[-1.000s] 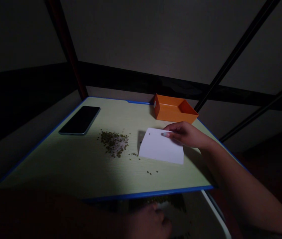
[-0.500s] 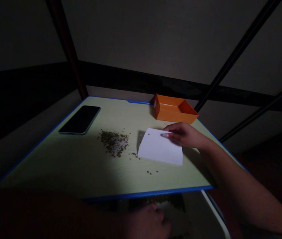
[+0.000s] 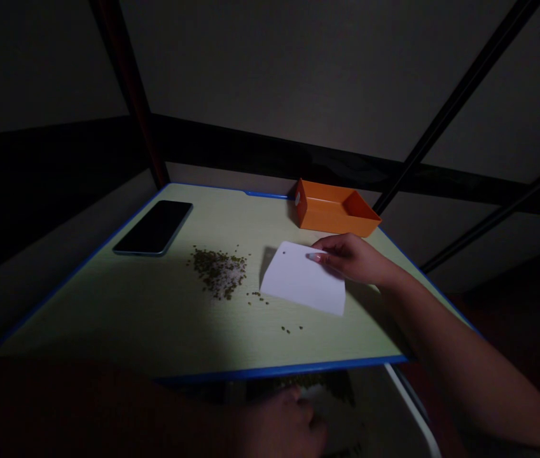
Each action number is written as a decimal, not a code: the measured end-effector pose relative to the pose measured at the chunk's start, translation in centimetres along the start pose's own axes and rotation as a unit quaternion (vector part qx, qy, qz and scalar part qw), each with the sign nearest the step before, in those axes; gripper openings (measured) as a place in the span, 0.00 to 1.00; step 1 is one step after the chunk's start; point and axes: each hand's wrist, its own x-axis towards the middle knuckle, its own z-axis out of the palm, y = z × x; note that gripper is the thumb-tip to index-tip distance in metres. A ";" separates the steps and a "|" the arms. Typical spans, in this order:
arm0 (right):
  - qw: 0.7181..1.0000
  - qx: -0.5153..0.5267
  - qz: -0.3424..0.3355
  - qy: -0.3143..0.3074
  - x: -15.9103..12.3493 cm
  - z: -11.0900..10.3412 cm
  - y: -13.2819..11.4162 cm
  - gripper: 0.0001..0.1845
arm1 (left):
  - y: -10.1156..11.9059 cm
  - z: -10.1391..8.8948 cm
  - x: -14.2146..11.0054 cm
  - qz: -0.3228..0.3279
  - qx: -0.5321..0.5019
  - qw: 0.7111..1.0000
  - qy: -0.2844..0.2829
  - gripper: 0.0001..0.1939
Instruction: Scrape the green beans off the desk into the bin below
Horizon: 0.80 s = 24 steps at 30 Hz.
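My right hand pinches a white card by its upper right edge, thumb on top. The card has a small hole near one corner and stands tilted just over the tabletop. To its left lies a heap of small green beans mixed with white grains. Several stray beans are scattered beside and below the card. In the dim area under the table's front edge is my left hand, its fingers curled; whatever they hold is hidden. Around it are a dark greenish mass of beans and something white.
The pale green table has a blue edge. A black-screened phone lies at the far left. An open orange box sits at the back right. Beneath the front edge shows the white rim of a container.
The white card has shifted slightly left and tilted a little more, with my right hand still gripping it. My left hand and the bean heap look almost unchanged.
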 end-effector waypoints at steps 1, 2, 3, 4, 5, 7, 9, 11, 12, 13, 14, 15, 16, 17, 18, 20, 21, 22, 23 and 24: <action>1.000 0.002 0.000 0.005 0.1 0.1 0.1 0.19 | 0.0 -0.1 0.0 0.000 0.000 1.000 -0.001 0.05; 1.000 0.005 0.001 0.008 0.2 0.2 0.1 0.20 | 0.0 -0.2 0.0 0.003 -0.001 1.000 -0.002 0.05; 1.000 0.011 0.004 0.010 0.3 0.4 0.2 0.21 | -0.1 -0.4 -0.1 0.005 -0.001 1.000 -0.001 0.05; 1.000 0.018 0.008 0.013 0.4 0.6 0.3 0.22 | -0.1 -0.5 -0.1 0.006 -0.001 1.000 0.000 0.06; 1.000 0.025 0.010 0.015 0.5 0.7 0.4 0.23 | -0.1 -0.7 -0.1 0.006 0.000 1.000 0.001 0.06; 0.999 0.037 0.009 0.025 0.7 1.0 0.4 0.22 | 0.0 -1.0 -0.1 0.010 -0.001 1.000 0.004 0.07; 0.998 0.043 0.002 0.042 0.9 1.4 0.3 0.22 | -0.1 -1.2 -0.2 0.018 -0.003 1.000 0.006 0.08; 0.997 0.040 -0.005 0.061 1.1 1.7 0.1 0.21 | -0.2 -1.5 -0.2 0.031 -0.007 0.999 0.008 0.08; 0.997 0.034 -0.010 0.070 1.1 1.9 -0.1 0.21 | -0.3 -1.5 -0.2 0.036 -0.009 0.999 0.008 0.08; 0.996 0.025 -0.018 0.078 1.1 2.1 -0.2 0.20 | -0.4 -1.6 -0.2 0.040 -0.012 0.999 0.009 0.09; 0.996 0.015 -0.028 0.086 1.2 2.2 -0.4 0.19 | -0.4 -1.7 -0.2 0.044 -0.014 0.999 0.009 0.10; 0.995 0.007 -0.038 0.094 1.2 2.4 -0.5 0.18 | -0.5 -1.8 -0.1 0.048 -0.016 0.999 0.009 0.12; 0.994 0.001 -0.046 0.101 1.2 2.6 -0.7 0.18 | -0.5 -2.0 -0.1 0.049 -0.017 0.999 0.008 0.12; 0.993 -0.001 -0.051 0.108 1.2 2.7 -0.8 0.17 | -0.5 -2.2 -0.2 0.048 -0.016 0.999 0.007 0.11; 0.992 0.001 -0.054 0.115 1.2 2.8 -0.8 0.17 | -0.5 -2.4 -0.2 0.051 -0.016 0.999 0.005 0.12; 0.990 0.011 -0.055 0.131 1.2 3.1 -0.8 0.17 | -0.5 -3.0 -0.3 0.062 -0.017 0.998 0.000 0.13; 0.989 0.016 -0.056 0.138 1.2 3.2 -0.8 0.18 | -0.5 -3.3 -0.3 0.073 -0.019 0.997 -0.003 0.15; 0.987 0.021 -0.058 0.145 1.3 3.2 -0.8 0.18 | -0.5 -3.7 -0.3 0.081 -0.017 0.997 -0.008 0.17; 0.986 0.025 -0.061 0.151 1.3 3.3 -0.7 0.18 | -0.6 -4.0 -0.3 0.091 -0.018 0.996 -0.012 0.19; 0.985 0.028 -0.065 0.156 1.3 3.4 -0.7 0.18 | -0.6 -4.4 -0.3 0.096 -0.016 0.995 -0.018 0.20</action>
